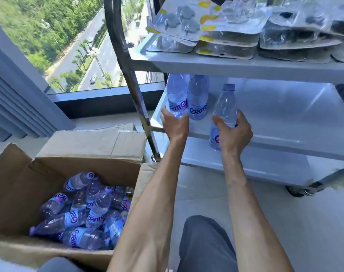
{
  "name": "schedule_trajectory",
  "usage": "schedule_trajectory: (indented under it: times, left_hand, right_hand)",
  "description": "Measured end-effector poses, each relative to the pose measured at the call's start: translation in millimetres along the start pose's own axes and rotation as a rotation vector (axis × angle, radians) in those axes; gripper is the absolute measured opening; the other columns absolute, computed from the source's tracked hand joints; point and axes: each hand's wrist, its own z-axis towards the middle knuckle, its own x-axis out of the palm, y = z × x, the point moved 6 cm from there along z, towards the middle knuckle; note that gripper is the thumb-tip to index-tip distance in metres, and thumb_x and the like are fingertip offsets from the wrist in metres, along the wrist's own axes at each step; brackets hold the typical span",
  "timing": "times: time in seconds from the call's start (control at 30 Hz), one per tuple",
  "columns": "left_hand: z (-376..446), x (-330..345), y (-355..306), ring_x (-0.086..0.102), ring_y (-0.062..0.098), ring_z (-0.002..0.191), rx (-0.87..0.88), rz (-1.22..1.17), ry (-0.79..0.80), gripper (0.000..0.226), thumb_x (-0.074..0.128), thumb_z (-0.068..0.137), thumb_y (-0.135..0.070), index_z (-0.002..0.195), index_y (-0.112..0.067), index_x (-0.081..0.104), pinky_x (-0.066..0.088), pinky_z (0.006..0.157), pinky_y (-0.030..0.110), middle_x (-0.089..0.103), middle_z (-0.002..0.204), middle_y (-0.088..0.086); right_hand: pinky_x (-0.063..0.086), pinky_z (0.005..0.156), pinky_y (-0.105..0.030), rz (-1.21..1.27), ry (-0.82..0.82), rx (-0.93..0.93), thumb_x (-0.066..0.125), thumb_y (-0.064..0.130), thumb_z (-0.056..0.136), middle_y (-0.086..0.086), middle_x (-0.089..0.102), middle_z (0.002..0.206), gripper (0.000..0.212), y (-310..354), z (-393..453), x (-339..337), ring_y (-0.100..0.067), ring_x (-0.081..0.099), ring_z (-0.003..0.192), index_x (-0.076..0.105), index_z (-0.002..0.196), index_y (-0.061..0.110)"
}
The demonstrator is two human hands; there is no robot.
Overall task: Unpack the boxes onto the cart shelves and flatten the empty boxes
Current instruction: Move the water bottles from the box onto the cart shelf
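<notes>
Beside the open box (88, 154), our right hand (235, 134) clasped a bottle (225, 108) bound for the middle shelf (275, 114); our left hand (175, 124) gripped another bottle (176, 95) already standing there, steadying it.

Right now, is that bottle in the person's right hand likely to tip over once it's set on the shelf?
Probably a little tippy: the bottle is tall and narrow. It looks full, so likely heavy and steady enough. The right hand grips its middle; the smooth plastic might be slippery on the glossy shelf.
</notes>
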Motion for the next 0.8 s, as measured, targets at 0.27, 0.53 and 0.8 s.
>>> schedule_trajectory:
  times: [0.27,0.53,0.8]
  left_hand:
    - [45,39,9,0.041,0.027,0.137,0.065,0.035,-0.054,0.087,0.075,0.080,-0.019,0.151,-0.009,0.025,0.039,0.110,0.035,0.041,0.149,0.012]
    - [50,39,15,0.057,0.026,0.116,0.073,0.055,-0.131,0.058,0.074,0.085,-0.028,0.132,-0.008,0.047,0.048,0.098,0.037,0.060,0.125,0.009]
    - [47,33,18,0.061,0.024,0.111,0.093,0.017,-0.144,0.054,0.076,0.084,-0.031,0.128,-0.009,0.053,0.051,0.094,0.036,0.064,0.120,0.008]
  right_hand:
    - [0.042,0.065,-0.020,0.133,-0.057,-0.028,0.081,0.037,0.072,0.007,0.066,0.079,0.032,-15,27,16,-0.003,0.052,0.067,0.064,0.087,0.015]
    - [0.056,0.079,-0.036,0.211,-0.091,-0.081,0.084,0.035,0.072,0.002,0.072,0.100,0.049,-12,18,20,-0.015,0.067,0.088,0.068,0.112,0.012]
    - [0.050,0.097,-0.031,0.225,-0.199,-0.088,0.086,0.022,0.070,-0.006,0.067,0.124,0.066,-2,35,44,-0.018,0.063,0.111,0.060,0.127,0.002]
